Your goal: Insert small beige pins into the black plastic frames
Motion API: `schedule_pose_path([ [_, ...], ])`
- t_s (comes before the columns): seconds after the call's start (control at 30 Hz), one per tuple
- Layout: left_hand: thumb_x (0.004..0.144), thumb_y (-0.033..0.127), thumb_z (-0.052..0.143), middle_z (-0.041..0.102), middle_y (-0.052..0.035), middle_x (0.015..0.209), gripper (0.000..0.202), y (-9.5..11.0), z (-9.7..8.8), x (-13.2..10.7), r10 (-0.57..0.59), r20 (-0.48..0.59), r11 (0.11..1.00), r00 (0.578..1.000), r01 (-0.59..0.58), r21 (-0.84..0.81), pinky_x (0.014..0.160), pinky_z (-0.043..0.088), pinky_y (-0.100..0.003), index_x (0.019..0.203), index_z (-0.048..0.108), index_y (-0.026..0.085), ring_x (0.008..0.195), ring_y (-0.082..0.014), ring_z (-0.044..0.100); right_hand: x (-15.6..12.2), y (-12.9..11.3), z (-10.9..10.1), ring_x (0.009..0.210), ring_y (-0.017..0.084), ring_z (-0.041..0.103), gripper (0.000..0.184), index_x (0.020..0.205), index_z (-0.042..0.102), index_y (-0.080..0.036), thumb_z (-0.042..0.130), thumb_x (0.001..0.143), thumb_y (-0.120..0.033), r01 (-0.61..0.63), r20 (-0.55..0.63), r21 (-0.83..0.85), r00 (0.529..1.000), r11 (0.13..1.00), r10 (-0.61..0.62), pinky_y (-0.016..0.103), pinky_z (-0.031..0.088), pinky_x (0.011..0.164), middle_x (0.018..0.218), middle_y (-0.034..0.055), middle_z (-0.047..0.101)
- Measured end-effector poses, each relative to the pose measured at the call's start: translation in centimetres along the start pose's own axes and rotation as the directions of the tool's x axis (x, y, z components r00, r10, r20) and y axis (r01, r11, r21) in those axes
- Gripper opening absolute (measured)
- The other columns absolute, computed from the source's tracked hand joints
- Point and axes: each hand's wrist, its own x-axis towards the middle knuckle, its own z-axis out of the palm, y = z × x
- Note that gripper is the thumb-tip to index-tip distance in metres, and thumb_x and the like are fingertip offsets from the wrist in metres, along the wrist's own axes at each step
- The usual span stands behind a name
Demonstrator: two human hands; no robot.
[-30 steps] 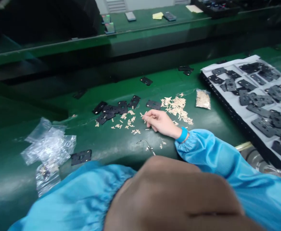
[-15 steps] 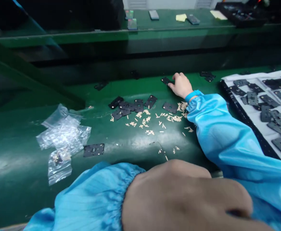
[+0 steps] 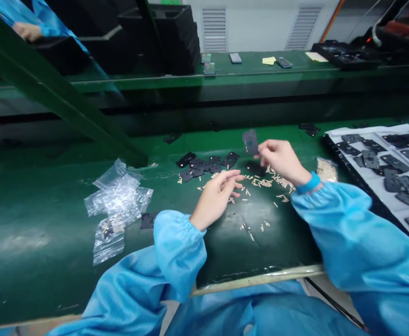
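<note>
"What's different from half a second ago?"

"My right hand [image 3: 282, 159] was far back, at a black plate lying on the tabletop [image 3: 285, 247]. Now I have a black plate [image 3: 250, 141] up in the air, tilted steeply, its lower corner pinched between thumb and fingers. I take it to be the same one."

"And your other grip?"

"My left hand [image 3: 215, 196] was a big blur close to me. Now it's stretched forward, fingers parted, and I see nothing held in it. It hovers by the scattered pale pieces [image 3: 260, 183], just short of the raised plate; the two aren't touching."

"So what does that mean for the work?"

"I'd judge the picking-up part done: one plate is held, and my left hand is near enough to help. Nothing shows me fixing anything to it, and motion blur hides its details."

"What else is around?"

"Beyond my left fingers lies a cluster of black plates [image 3: 200, 165]. To my right there's a zip bag [image 3: 327, 170] of pale pieces, then the lined tray [image 3: 397, 128] with many more plates on it."
</note>
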Motion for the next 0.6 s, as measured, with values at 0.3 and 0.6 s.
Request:
schedule_pose_path([
  [0.3, 0.077, 0.046, 0.083, 0.079, -0.0091, 0.094, 0.039, -3.3, 0.6, -2.1, -0.148, -0.122, 0.978, 0.981, 0.127, -0.165, 0.066, 0.059, -0.027, 0.094, 0.073, 0.012, 0.078, -0.0185, 0.074, -13.3, 0.8, 1.5, 0.06, 0.015, 0.06, 0.022, 0.089, 0.073, -0.021, 0.065, 0.095, -0.041, 0.036, 0.37, 0.01, 0.928, 0.999, -0.037, 0.028, 0.044, 0.058, 0.072, 0.0019, 0.072],
  [0.6, 0.092, 0.047, 0.065, 0.08, -0.0104, 0.094, 0.037, -3.8, 0.0, -1.5, -0.121, -0.16, 0.987, 0.98, 0.102, -0.122, 0.043, 0.042, -0.018, 0.11, 0.067, 0.015, 0.071, -0.015, 0.069, -16.6, 1.8, 2.4, 0.079, 0.018, 0.063, 0.008, 0.105, 0.067, -0.024, 0.062, 0.099, -0.027, 0.278, 0.406, -0.108, 0.889, 0.955, -0.213, 0.032, 0.049, 0.071, 0.102, 0.0067, 0.067],
])
